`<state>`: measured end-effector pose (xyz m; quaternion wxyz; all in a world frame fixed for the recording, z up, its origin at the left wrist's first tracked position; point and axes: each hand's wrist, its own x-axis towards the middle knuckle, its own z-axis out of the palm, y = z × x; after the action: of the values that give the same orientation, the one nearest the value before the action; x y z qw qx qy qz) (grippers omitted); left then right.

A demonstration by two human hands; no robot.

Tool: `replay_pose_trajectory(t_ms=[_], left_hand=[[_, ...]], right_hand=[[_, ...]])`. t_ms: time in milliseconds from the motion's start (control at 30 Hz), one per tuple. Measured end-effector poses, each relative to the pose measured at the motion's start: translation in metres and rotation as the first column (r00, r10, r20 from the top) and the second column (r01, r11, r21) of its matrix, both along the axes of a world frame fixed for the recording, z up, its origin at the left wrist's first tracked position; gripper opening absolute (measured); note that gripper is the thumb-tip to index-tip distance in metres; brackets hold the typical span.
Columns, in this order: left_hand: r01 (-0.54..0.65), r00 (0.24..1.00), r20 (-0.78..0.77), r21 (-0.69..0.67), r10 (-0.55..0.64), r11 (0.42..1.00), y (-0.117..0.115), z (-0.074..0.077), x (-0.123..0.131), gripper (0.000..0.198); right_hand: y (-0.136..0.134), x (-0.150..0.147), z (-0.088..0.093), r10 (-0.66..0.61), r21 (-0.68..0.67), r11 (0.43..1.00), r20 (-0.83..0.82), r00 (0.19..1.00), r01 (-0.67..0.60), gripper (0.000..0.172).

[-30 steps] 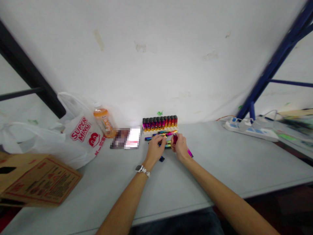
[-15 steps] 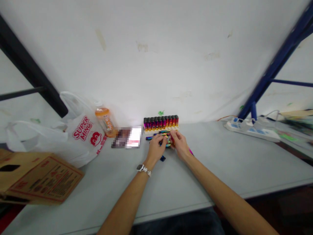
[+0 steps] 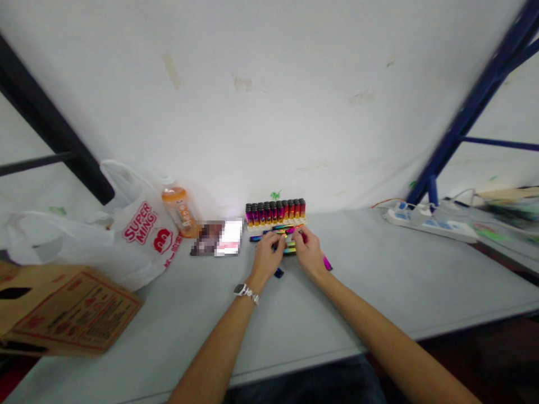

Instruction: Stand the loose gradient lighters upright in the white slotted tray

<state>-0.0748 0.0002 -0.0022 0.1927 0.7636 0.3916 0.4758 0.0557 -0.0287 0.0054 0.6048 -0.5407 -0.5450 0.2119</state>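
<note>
My left hand (image 3: 266,255) is over a loose group of glossy rainbow-coloured metallic pieces, its fingers curled and thumb drawn in. What it holds, if anything, is too small to make out. Across a narrow gap, my right hand (image 3: 310,250) has thumb and fingers closed over the same group; its fingertips hide what they grip. Gold and green shiny pieces (image 3: 290,251) lie between the hands. A blue piece (image 3: 255,239) sticks out past my left fingers, a dark blue one (image 3: 278,273) lies below, and a magenta one (image 3: 327,262) beside my right wrist.
Behind the hands, purple-to-orange tubes with black tops (image 3: 275,212) stand in rows in a white holder (image 3: 254,228). Leftward are a partly pixelated flat item (image 3: 217,237), an orange drink bottle (image 3: 181,210), a plastic bag (image 3: 143,241) and a carton (image 3: 80,308). A power strip (image 3: 429,222) lies right.
My hands have drawn slightly apart, uncovering more shiny pieces between them. The reddish-orange piece seen at my right fingers earlier no longer shows there. The view has shifted slightly.
</note>
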Motion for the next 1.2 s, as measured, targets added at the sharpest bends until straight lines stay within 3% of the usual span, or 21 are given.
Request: replay_pose_trajectory(t_ms=[367, 667, 833, 900, 1033, 1200], left_hand=[[-0.003, 1.000, 0.019, -0.015, 0.004, 1.000, 0.000, 0.001, -0.001, 0.033], [-0.015, 1.000, -0.013, -0.013, 0.015, 1.000, -0.001, 0.001, 0.000, 0.033], [-0.010, 0.999, -0.041, -0.004, 0.010, 1.000, -0.004, 0.002, 0.001, 0.034], [-0.003, 0.999, -0.038, -0.003, 0.003, 1.000, -0.003, 0.002, 0.001, 0.034], [-0.009, 1.000, -0.017, -0.017, 0.009, 1.000, -0.002, 0.000, 0.001, 0.034], [-0.037, 0.999, -0.003, -0.032, 0.037, 0.999, 0.001, -0.002, -0.002, 0.033]], right_hand=[[0.000, -0.003, -0.007, 0.046, 0.020, 0.999, -0.008, 0.999, -0.046, 0.025], [0.019, 0.009, -0.009, 0.098, 0.086, 0.993, -0.153, 0.983, -0.085, 0.029], [0.044, 0.035, 0.001, -0.072, 0.129, 0.989, 0.035, 0.997, 0.067, 0.030], [0.057, 0.045, 0.007, -0.086, 0.119, 0.990, 0.123, 0.989, 0.072, 0.030], [0.085, 0.056, 0.020, 0.084, 0.026, 0.995, 0.210, 0.974, -0.092, 0.026], [0.112, 0.058, 0.027, 0.183, 0.010, 0.981, 0.314, 0.932, -0.196, 0.022]])
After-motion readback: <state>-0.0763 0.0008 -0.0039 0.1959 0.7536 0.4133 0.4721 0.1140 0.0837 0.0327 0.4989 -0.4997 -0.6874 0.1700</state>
